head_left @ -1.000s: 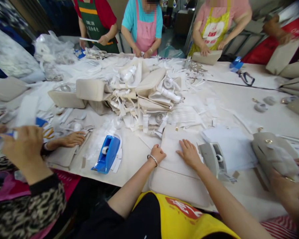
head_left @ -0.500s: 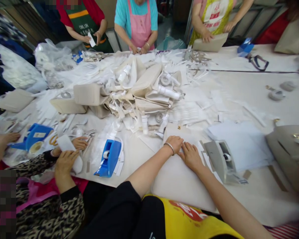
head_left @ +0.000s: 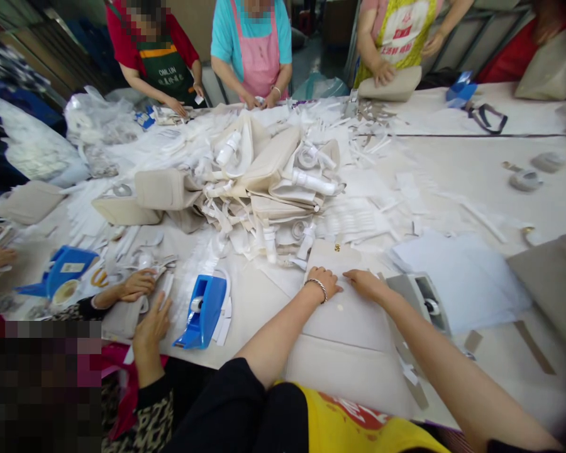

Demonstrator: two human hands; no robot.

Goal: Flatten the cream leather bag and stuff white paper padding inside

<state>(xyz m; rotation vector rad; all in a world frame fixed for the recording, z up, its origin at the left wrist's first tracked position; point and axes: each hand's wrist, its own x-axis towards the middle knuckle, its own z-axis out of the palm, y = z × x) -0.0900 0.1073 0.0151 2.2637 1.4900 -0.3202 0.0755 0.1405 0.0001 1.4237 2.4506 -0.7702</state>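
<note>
A beige handbag (head_left: 349, 371) lies flat in front of me, a small gold clasp (head_left: 337, 247) near its far end. On its upper part rests my left hand (head_left: 323, 283), a twisted silver bracelet at the wrist, fingers stretched and lightly bent. Just to the right, my right hand (head_left: 364, 284) touches the same surface with its fingers pointing left; some of them are hidden underneath. A narrow gap separates the two hands, and neither visibly grips anything. A small pale spot (head_left: 340, 307) shows on the bag below them.
A blue tape dispenser (head_left: 204, 311) stands to the left, a grey tape dispenser (head_left: 422, 302) to the right beside white sheets (head_left: 462, 277). Beyond lies a heap of beige bags (head_left: 273, 160) with wrapped straps. A co-worker's hands (head_left: 151, 324) are at my left; several people stand across the table.
My hands, together at the bag's upper part before, have drawn apart slightly. The bag's lower edge now shows a fold line. The neighbour's hands have lowered the white piece.
</note>
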